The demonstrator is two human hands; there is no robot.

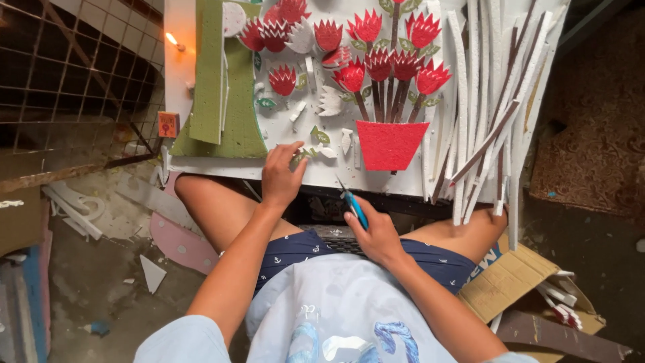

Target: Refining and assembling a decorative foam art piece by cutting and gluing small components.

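A white foam board (282, 168) rests across my knees. On it stands a red foam pot (390, 144) with several red tulip shapes (393, 64) on dark stems above it. My left hand (281, 176) reaches to the board's near edge and pinches a small green leaf piece (299, 158). My right hand (376, 232) hovers over my lap, closed around a blue-handled craft knife (353, 205) with its blade pointing up toward the board. Loose green and white leaf cutouts (321, 136) lie beside my left hand.
Long white and brown foam strips (484, 114) lie on the board's right side. Green foam slabs (218, 87) sit at its left, near a lit candle (173, 40). A wire grid (74, 74), foam scraps on the floor (153, 272), and a cardboard box (517, 282) surround me.
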